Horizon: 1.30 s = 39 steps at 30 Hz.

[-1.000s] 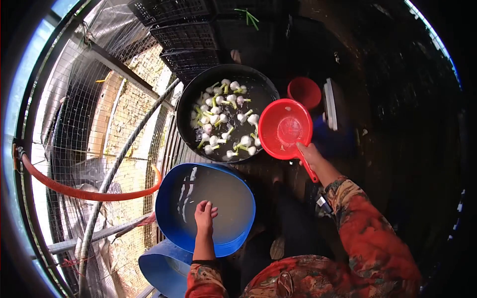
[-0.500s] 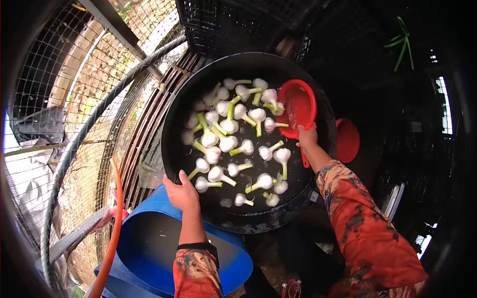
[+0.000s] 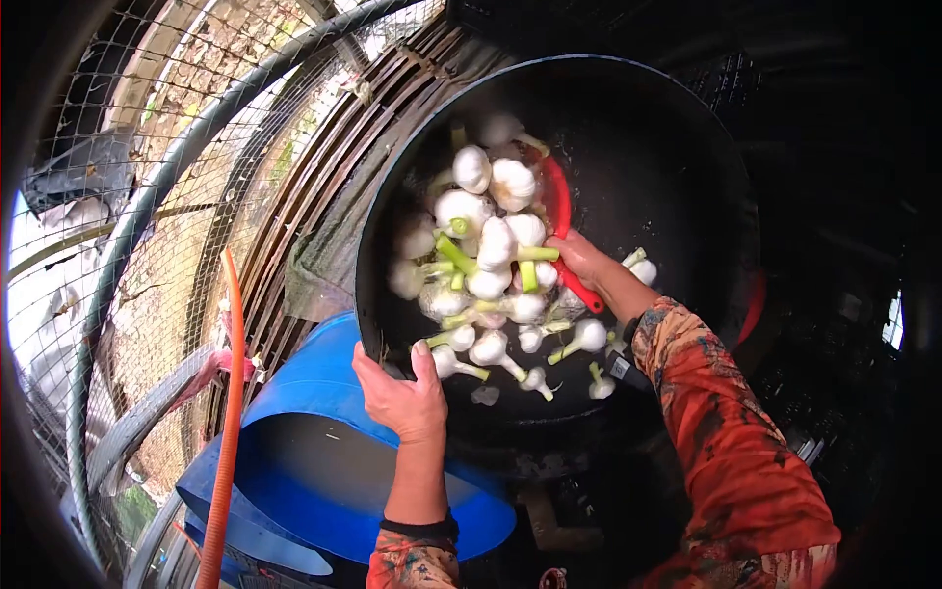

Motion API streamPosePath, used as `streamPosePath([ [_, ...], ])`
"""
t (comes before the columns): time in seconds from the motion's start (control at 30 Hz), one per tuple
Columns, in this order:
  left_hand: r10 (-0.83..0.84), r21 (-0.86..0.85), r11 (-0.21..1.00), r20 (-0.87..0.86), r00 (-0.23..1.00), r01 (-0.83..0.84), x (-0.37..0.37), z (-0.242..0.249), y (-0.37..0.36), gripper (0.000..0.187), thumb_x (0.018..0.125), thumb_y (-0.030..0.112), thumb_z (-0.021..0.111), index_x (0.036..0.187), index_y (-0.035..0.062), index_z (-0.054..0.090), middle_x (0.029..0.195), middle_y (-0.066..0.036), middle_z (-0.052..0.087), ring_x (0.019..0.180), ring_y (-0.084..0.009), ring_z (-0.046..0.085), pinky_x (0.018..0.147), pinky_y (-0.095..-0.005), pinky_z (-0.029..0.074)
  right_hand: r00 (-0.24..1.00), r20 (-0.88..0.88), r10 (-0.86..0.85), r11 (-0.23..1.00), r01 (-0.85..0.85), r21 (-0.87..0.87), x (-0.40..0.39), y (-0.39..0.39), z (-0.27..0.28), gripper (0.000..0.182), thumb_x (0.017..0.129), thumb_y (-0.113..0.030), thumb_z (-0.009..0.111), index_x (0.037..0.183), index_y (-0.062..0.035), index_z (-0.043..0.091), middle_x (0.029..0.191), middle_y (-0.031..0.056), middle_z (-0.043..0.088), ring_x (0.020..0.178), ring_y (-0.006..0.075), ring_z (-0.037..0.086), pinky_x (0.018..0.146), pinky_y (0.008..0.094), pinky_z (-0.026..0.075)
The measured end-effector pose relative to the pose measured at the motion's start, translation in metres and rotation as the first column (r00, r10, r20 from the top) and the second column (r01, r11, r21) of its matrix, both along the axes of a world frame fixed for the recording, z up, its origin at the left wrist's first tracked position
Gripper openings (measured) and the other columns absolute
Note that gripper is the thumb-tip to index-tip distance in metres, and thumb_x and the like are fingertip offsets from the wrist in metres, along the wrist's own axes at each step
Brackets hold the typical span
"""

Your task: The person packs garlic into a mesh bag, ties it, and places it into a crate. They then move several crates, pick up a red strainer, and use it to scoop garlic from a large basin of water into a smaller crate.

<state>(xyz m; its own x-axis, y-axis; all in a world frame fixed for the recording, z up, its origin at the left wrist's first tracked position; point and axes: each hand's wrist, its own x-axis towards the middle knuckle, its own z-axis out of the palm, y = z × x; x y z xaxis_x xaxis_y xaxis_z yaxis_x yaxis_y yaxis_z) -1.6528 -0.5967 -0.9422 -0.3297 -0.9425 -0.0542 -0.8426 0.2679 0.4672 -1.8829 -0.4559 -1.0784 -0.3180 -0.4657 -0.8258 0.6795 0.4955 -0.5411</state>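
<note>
A large round black basin [image 3: 667,157] holds several white garlic bulbs [image 3: 512,185] with short green stalks, heaped toward its left side. My right hand [image 3: 589,263] is closed round the handle of a red dipper [image 3: 559,201] inside the basin. Only the dipper's curved edge and handle show; bulbs and shadow hide the rest. At the basin's lower left rim is my left hand [image 3: 402,393], thumb toward the inside and fingers at the outer side, gripping the edge.
A blue barrel [image 3: 324,383] with cloudy water stands below the basin's left side. An orange hose [image 3: 228,422] rises beside it. Wire mesh [image 3: 157,393] and a dark pipe [image 3: 186,147] run along the left. Part of another red vessel [image 3: 754,306] shows at right.
The basin appears tilted and closer, and its bulbs have bunched up from a loose spread. The dipper has moved left among them. My left hand stays at the rim.
</note>
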Motion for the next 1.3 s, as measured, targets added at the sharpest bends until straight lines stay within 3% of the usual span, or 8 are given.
streamPosePath([
  [0.17, -0.037, 0.003, 0.999, -0.064, 0.997, 0.037, 0.010, -0.008, -0.001, 0.066, 0.074, 0.043, 0.059, 0.117, -0.0044, 0.040, 0.103, -0.023, 0.051, 0.091, -0.0416, 0.051, 0.077, -0.0430, 0.041, 0.957, 0.271, -0.100, 0.966, 0.159, -0.203, 0.061, 0.006, 0.009, 0.031, 0.081, -0.010, 0.054, 0.112, -0.0049, 0.051, 0.102, 0.0076, 0.059, 0.093, 0.0162, 0.057, 0.083, 0.0308, 0.045],
  [0.33, -0.019, 0.052, 0.998, -0.279, 0.960, 0.035, 0.006, -0.002, 0.000, 0.072, 0.078, 0.055, 0.051, 0.117, -0.0040, 0.040, 0.105, -0.021, 0.051, 0.094, -0.0368, 0.052, 0.079, -0.0414, 0.040, 0.967, 0.234, -0.097, 0.957, 0.156, -0.247, 0.084, 0.049, 0.019, 0.034, 0.082, -0.009, 0.052, 0.116, -0.0044, 0.048, 0.108, 0.0076, 0.056, 0.100, 0.0153, 0.053, 0.087, 0.0309, 0.043],
  [0.6, 0.055, 0.200, 0.979, -0.401, 0.914, 0.029, 0.014, -0.006, -0.004, 0.063, 0.085, 0.047, 0.045, 0.122, -0.0040, 0.037, 0.119, -0.023, 0.044, 0.111, -0.0320, 0.043, 0.094, -0.0368, 0.033, 0.965, 0.212, -0.154, 0.957, 0.200, -0.213, 0.105, 0.111, 0.092, 0.025, 0.083, -0.021, 0.054, 0.104, -0.0067, 0.053, 0.074, 0.0051, 0.059, 0.046, 0.0105, 0.050, 0.036, 0.0230, 0.038],
  [0.73, 0.099, 0.224, 0.974, -0.456, 0.884, 0.007, 0.002, 0.057, 0.009, 0.050, 0.083, 0.025, 0.058, 0.121, -0.0016, 0.039, 0.119, -0.019, 0.045, 0.108, -0.0272, 0.045, 0.092, -0.0360, 0.035, 0.961, 0.058, -0.271, 0.943, 0.277, -0.186, 0.128, 0.149, 0.152, 0.023, 0.083, -0.021, 0.053, 0.102, -0.0074, 0.053, 0.081, 0.0053, 0.058, 0.053, 0.0095, 0.051, 0.038, 0.0224, 0.038],
  [0.77, -0.087, 0.157, 0.968, -0.518, 0.851, 0.195, 0.002, 0.085, 0.021, 0.051, 0.078, 0.015, 0.062, 0.121, 0.0005, 0.040, 0.116, -0.016, 0.048, 0.104, -0.0244, 0.047, 0.088, -0.0349, 0.038, 0.955, 0.045, -0.294, 0.936, 0.297, -0.191, 0.137, 0.163, 0.166, 0.023, 0.083, -0.021, 0.053, 0.102, -0.0074, 0.053, 0.081, 0.0053, 0.058, 0.053, 0.0095, 0.051, 0.038, 0.0224, 0.038],
  [0.93, -0.819, -0.207, 0.571, -0.203, 0.536, 0.794, -0.017, 0.218, 0.123, 0.056, 0.068, 0.013, 0.067, 0.120, 0.0109, 0.045, 0.119, -0.010, 0.047, 0.101, -0.0260, 0.051, 0.084, -0.0341, 0.043, 0.933, -0.006, -0.360, 0.878, 0.337, -0.341, 0.191, 0.208, 0.243, 0.026, 0.083, -0.018, 0.051, 0.106, -0.0061, 0.050, 0.077, 0.0047, 0.055, 0.049, 0.0098, 0.047, 0.037, 0.0226, 0.038],
  [1.07, -0.975, -0.109, 0.209, 0.059, 0.216, 0.972, 0.003, 0.255, 0.181, 0.053, 0.069, 0.008, 0.062, 0.119, 0.0159, 0.045, 0.124, -0.012, 0.042, 0.106, -0.0315, 0.047, 0.087, -0.0382, 0.042, 0.933, -0.074, -0.351, 0.887, 0.307, -0.344, 0.267, 0.258, 0.282, 0.022, 0.084, -0.020, 0.051, 0.093, -0.0005, 0.055, 0.067, 0.0060, 0.055, 0.040, 0.0112, 0.047, 0.036, 0.0237, 0.037],
  [1.3, -0.992, -0.066, -0.092, 0.095, -0.085, 0.994, 0.090, 0.263, 0.318, 0.039, 0.069, 0.007, 0.058, 0.106, 0.0158, 0.050, 0.100, -0.008, 0.051, 0.087, -0.0295, 0.056, 0.067, -0.0386, 0.049, 0.730, 0.223, -0.646, 0.658, 0.681, -0.323, 0.450, 0.366, 0.313, 0.028, 0.081, -0.026, 0.058, 0.084, 0.0024, 0.056, 0.067, 0.0075, 0.055, 0.044, 0.0154, 0.049, 0.038, 0.0282, 0.038],
])
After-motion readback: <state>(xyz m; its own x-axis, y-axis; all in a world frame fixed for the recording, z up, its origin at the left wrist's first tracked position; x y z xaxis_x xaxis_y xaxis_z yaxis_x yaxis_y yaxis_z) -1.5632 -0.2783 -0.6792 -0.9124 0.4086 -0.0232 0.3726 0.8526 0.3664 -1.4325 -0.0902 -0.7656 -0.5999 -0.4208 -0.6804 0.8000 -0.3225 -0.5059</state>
